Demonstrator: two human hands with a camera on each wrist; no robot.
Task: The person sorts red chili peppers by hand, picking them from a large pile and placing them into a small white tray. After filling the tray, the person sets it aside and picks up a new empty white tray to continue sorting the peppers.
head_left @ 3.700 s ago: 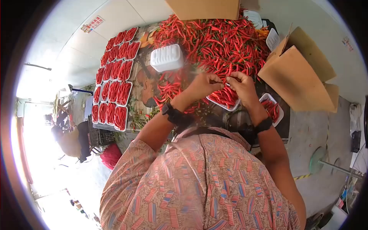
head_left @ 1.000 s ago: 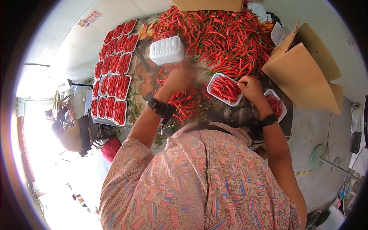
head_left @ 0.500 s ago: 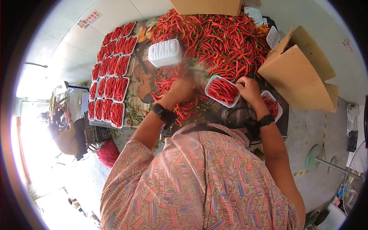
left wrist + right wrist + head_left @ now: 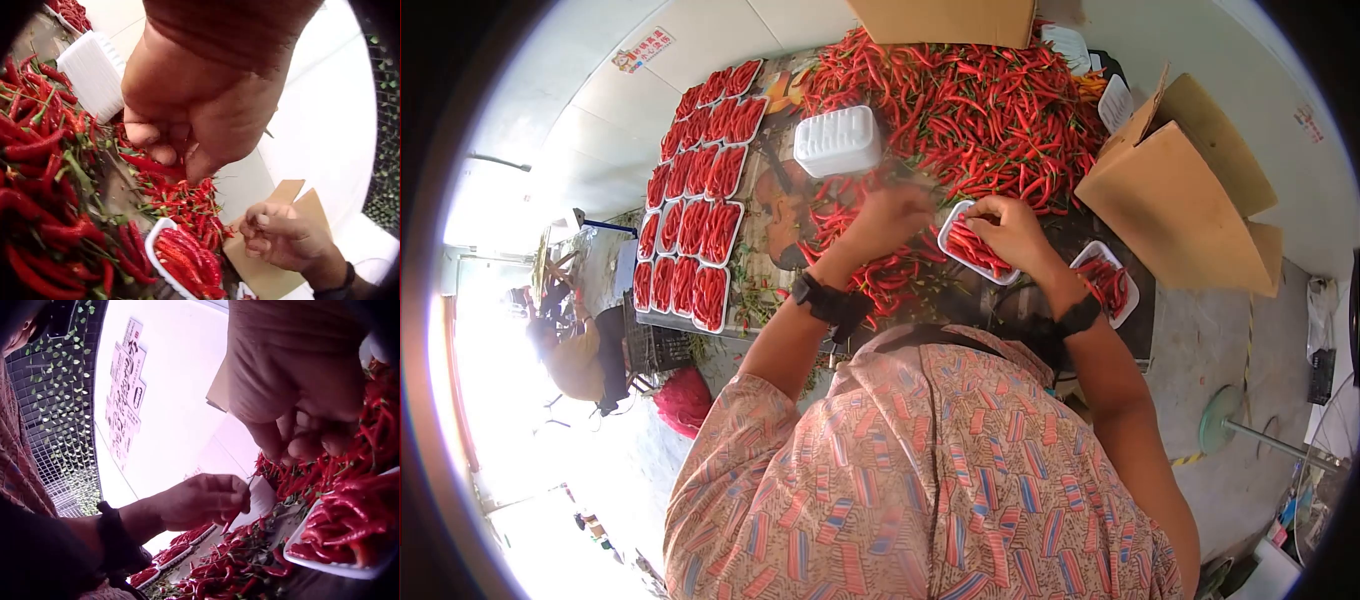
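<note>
My left hand (image 4: pixel 892 218) is raised over a small heap of loose red chili peppers (image 4: pixel 882 285), left of a white tray. In the left wrist view its thumb and fingers pinch one red chili pepper (image 4: pixel 145 164); the right wrist view shows that pepper hanging below the fingertips. My right hand (image 4: pixel 1008 230) hovers above the white tray (image 4: pixel 319 567) filled with red chilies, hiding part of it in the head view. Its fingers are loosely bent, with nothing visible between them in the left wrist view (image 4: pixel 287 234).
Rows of filled chili trays (image 4: pixel 710 230) line the table's left side. A stack of white trays (image 4: pixel 837 140) stands behind the left hand. Beyond lies a large chili pile (image 4: pixel 1000 120). At the right are an opened cardboard box (image 4: pixel 1170 200) and another chili tray (image 4: pixel 1133 300).
The left hand has risen from the loose heap with a chili pepper and shifted slightly right. The right hand has left the tray's right edge and moved left above its chilies.
</note>
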